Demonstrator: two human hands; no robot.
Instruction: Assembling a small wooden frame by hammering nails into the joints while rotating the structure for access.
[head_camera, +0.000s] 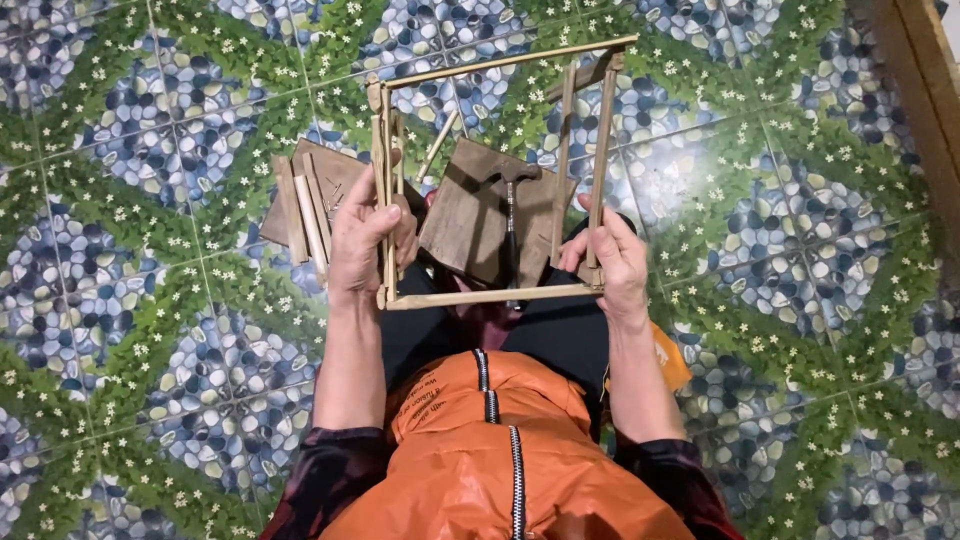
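Note:
I hold a light wooden stick frame above my lap, a box-like skeleton of thin bars. My left hand is wrapped around its left upright bars. My right hand grips the right upright near the lower corner. Under the frame lies a brown board with a hammer resting on it, metal head at the far end. A second brown board lies to the left with several loose wooden sticks on it.
The floor is tiled with a blue pebble and green leaf pattern. A wooden edge runs along the top right corner. My orange zipped jacket fills the bottom middle.

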